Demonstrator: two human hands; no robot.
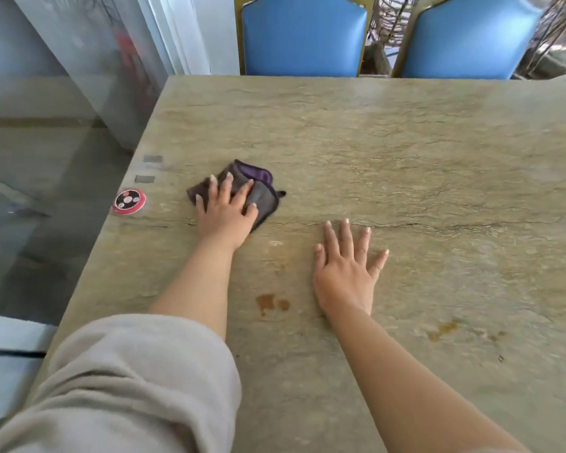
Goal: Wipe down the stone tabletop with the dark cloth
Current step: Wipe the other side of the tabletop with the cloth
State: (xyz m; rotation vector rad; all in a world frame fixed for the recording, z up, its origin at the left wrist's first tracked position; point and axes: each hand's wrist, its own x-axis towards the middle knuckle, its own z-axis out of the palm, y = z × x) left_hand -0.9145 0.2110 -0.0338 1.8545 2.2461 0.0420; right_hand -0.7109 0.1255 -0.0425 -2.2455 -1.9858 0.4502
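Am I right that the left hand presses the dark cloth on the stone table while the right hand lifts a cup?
Not quite. The head view shows the left hand pressing the dark cloth on the stone table, but the right hand lifts nothing: it rests flat on the bare stone with its fingers spread. No cup is in view.

No words, brands or numbers can be read anywhere. The one sign-like thing is a round red-rimmed disc [129, 201] lying at the left edge of the worktop [406, 158]; its black face carries small white and red circles, no letters. Just beyond it, two grey rectangular patches [148, 169] look blank
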